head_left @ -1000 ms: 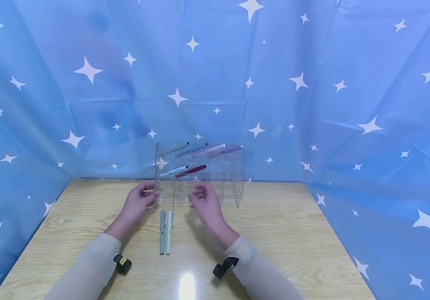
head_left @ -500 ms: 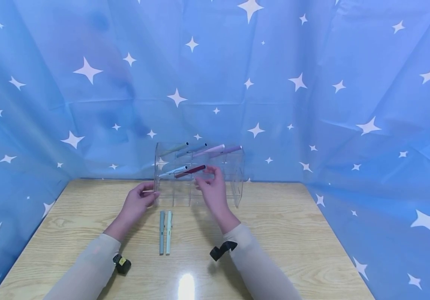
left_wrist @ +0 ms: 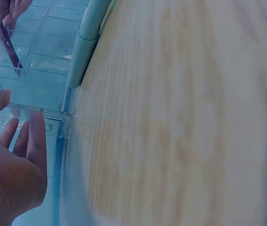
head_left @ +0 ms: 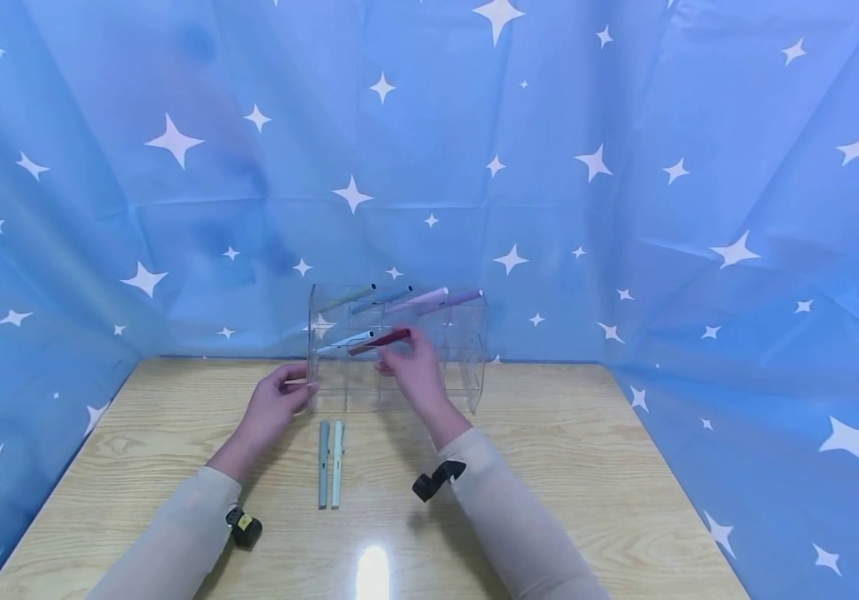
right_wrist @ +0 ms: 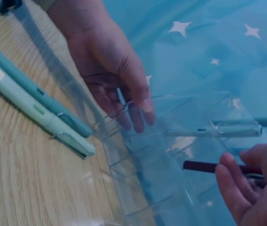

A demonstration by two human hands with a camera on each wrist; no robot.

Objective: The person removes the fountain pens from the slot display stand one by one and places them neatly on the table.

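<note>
Inside the clear rack (head_left: pixel 363 379), right fingers (right_wrist: pixel 229 190) pinch one of six pens (head_left: pixel 382 342).

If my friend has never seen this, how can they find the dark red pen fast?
At the back of the wooden table stands a clear pen rack. In its lower row, just right of the light blue pen, the right grip holds the dark red pen, the only red one.

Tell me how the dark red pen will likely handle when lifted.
The dark red pen is probably stiff, since it looks straight. Its slim body suggests it's light. It may swivel, as the right hand grips it near one end.
</note>
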